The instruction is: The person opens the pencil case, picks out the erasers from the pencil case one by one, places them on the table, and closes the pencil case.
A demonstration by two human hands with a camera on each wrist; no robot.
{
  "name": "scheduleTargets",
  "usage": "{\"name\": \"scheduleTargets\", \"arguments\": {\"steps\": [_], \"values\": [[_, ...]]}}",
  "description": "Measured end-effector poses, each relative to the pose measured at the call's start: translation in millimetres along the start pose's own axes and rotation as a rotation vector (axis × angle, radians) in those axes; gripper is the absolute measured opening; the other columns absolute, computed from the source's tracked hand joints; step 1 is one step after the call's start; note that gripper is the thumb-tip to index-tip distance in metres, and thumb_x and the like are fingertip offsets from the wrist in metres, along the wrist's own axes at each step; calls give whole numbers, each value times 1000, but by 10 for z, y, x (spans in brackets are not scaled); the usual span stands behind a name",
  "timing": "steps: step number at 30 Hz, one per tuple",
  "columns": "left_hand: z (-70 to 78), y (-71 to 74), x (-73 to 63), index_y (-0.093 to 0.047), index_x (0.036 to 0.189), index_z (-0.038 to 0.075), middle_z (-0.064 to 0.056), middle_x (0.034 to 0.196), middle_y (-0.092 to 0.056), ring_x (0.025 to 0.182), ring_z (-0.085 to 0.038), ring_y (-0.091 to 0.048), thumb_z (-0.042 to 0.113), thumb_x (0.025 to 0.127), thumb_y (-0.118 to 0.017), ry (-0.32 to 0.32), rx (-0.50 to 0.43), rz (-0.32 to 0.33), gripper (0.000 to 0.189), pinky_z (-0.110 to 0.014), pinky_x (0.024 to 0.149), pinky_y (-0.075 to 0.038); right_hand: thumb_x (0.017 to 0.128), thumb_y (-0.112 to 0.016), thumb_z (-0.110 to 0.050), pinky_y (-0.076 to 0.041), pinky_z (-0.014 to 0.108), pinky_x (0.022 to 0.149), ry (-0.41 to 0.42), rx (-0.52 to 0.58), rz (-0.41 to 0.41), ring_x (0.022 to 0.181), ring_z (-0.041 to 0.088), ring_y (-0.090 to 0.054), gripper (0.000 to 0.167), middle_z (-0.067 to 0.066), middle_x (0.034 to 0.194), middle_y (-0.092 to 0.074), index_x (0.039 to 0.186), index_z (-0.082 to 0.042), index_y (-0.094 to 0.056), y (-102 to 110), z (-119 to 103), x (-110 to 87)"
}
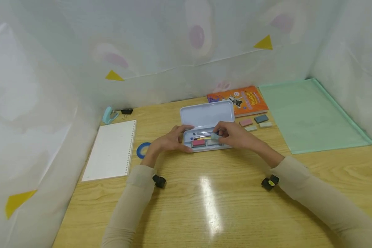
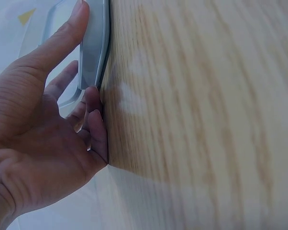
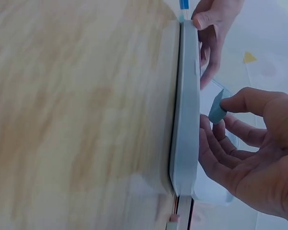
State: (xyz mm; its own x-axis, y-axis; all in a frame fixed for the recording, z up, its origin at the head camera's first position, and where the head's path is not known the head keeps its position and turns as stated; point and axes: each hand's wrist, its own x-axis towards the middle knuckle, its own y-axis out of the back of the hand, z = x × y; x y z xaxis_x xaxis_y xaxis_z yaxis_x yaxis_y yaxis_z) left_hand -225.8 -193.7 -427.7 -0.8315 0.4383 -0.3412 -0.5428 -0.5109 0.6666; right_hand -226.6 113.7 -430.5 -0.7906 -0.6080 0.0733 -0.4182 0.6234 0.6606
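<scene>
A pale blue pencil case (image 1: 207, 114) lies on the table with its lid raised toward the back. Inside it are several pens (image 1: 199, 133), a pink eraser (image 1: 198, 142) in the front left and a greyish eraser (image 1: 211, 142) beside it. My left hand (image 1: 168, 139) grips the case's left end, its thumb along the front wall (image 2: 94, 57) and the other fingers around the end and back. Over the right part of the case, my right hand (image 1: 237, 135) pinches a blue-green eraser (image 3: 216, 108) between thumb and fingers, its other fingers close to the case.
Right of the case, several erasers (image 1: 246, 122) lie before an orange book (image 1: 251, 100). A green translucent mat (image 1: 316, 117) covers the far right. To the left are a blue tape roll (image 1: 139, 151), a spiral-punched notepad (image 1: 110, 151), a light blue stapler (image 1: 109, 115) and a binder clip (image 1: 127, 111).
</scene>
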Motion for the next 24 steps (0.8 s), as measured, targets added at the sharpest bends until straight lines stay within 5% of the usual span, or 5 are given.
{"name": "scheduleTargets", "arguments": {"steps": [16, 24], "values": [[40, 2, -11, -34, 159, 37, -11, 152, -31, 117, -29, -43, 40, 84, -88, 20, -3, -3, 92, -46, 101, -39, 98, -73, -9, -51, 19, 83, -110, 110, 110, 102, 25, -67, 19, 14, 115, -71, 115, -3, -73, 562, 246, -406], [0, -4, 7, -34, 159, 37, -11, 149, -32, 116, -29, -43, 41, 84, -88, 13, -11, 2, 92, -46, 99, -40, 98, -75, -17, -52, 19, 83, -165, 120, 190, 100, 13, -69, 23, 7, 118, -75, 119, -9, -76, 697, 355, -565]]}}
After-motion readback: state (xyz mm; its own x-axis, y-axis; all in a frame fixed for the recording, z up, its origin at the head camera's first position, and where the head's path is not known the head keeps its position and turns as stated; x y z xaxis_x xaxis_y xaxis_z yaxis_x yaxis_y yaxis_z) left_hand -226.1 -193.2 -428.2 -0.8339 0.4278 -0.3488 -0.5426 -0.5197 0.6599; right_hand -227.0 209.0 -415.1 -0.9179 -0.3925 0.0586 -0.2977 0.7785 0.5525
